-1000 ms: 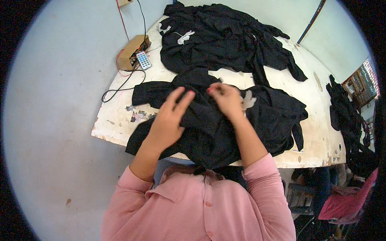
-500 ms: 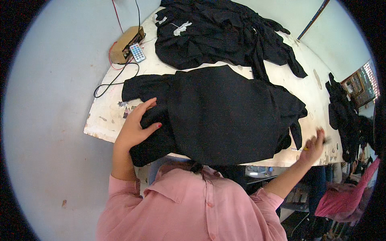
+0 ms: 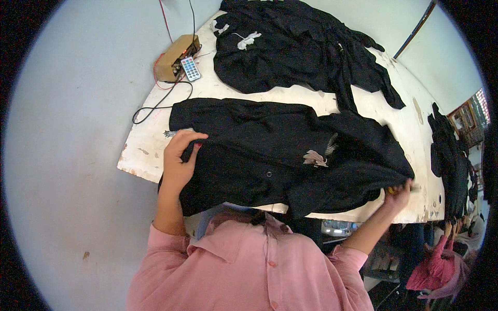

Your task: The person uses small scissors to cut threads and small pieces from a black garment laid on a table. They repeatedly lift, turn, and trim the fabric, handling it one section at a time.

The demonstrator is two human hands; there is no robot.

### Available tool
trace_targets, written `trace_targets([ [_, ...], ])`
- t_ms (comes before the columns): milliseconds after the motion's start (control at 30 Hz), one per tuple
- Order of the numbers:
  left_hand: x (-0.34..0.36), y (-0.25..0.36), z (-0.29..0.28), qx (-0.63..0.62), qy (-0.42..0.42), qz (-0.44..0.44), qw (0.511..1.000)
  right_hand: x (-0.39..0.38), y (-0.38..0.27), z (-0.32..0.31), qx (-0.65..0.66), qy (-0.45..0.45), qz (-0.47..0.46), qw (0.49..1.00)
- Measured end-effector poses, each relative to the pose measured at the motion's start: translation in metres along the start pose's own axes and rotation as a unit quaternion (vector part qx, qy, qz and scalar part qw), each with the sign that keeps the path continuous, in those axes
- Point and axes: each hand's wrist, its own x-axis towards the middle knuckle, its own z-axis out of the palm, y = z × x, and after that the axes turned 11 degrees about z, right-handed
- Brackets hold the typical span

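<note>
A black garment lies spread along the near side of the table, with a pale bird-shaped embroidered motif and a small ring-like button on it. My left hand is closed at its left end, thumb and fingers pinching a fold of the cloth. At the right end, my right hand grips a corner of the same garment and draws the cloth taut. That hand is somewhat blurred. A small object with a yellow part also shows in it, too smeared to name.
More black garments with white motifs are heaped at the table's far side. A brown box with wires and a white remote control sit at the left, by the wall. Dark clothes hang at right, near a person in pink.
My right hand has come down onto the garment's right end and taken hold of it. The plain upper layer is folded away, showing the motif. My left hand has closed on the cloth.
</note>
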Motion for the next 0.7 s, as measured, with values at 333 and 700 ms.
trace_targets([
  [333, 0.040, 0.027, -0.019, -0.108, -0.189, 0.065, 0.974, -0.057, -0.013, 0.052, -0.376, 0.098, -0.400, 0.830],
  [700, 0.000, 0.073, 0.082, 0.176, -0.292, 0.071, 0.937, -0.099, 0.189, 0.275, -0.711, -0.440, -0.258, 0.484],
])
